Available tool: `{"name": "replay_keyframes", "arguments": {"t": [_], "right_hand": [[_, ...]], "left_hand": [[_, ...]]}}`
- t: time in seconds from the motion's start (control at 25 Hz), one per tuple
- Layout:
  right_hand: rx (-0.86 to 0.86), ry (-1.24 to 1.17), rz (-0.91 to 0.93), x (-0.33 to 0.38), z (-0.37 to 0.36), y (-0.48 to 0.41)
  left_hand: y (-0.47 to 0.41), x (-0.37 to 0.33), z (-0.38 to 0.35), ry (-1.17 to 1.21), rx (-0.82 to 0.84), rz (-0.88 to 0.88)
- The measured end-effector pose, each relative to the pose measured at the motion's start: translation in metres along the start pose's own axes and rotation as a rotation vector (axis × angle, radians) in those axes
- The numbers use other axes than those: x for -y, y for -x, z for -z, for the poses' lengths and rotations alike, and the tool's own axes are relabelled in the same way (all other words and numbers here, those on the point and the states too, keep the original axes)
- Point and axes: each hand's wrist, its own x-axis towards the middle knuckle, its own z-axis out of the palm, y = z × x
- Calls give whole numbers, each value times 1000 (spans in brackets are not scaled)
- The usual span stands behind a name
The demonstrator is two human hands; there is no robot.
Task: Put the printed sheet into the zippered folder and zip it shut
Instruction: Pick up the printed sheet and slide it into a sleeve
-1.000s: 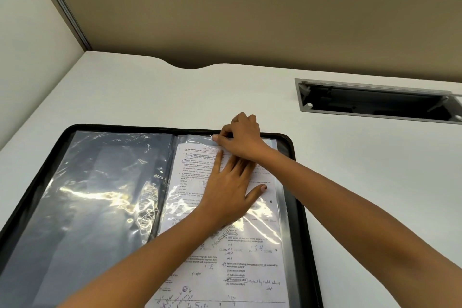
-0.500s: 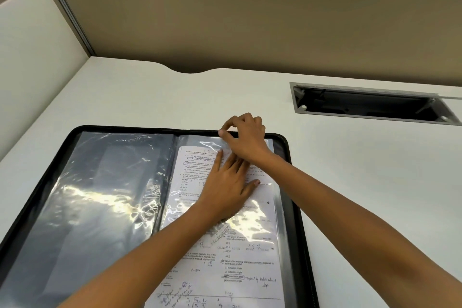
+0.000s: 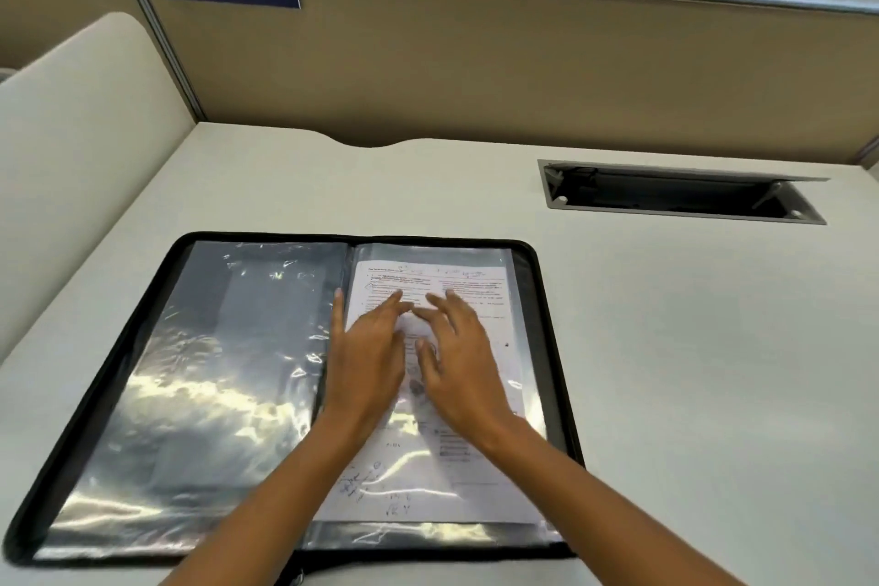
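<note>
Zippered folder (image 3: pixel 548 300), open: we press left hand (image 3: pixel 368 364) and right hand (image 3: pixel 460 366), fingers flat, holding nothing, on the printed sheet (image 3: pixel 480 485), seemingly to seat it

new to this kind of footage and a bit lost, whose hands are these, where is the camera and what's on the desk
No machine here: a person wears one camera on the head, looking down at their own hands. A black zippered folder lies open on the pale desk. The white printed sheet lies on its right half, seemingly under clear plastic. The left hand and right hand rest flat on the sheet, fingers straight, gripping nothing. The zip is not closed yet.
</note>
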Motion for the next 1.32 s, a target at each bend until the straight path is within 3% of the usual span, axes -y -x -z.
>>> {"name": "replay_keyframes", "arguments": {"t": [0.24,0.64,1.0,1.32], "right_hand": [[116,136,-7,7,-28,66],[55,288,50,-6,-22,79],[57,310,57,-10,-24,79],[61,317,57,-12,-25,78]], "left_hand": [[48,13,32,-111,-100,220],[108,70,75,-215,-150,563],[127,114,113,-238,-65,902],[126,127,120,-259,-46,911]]}}
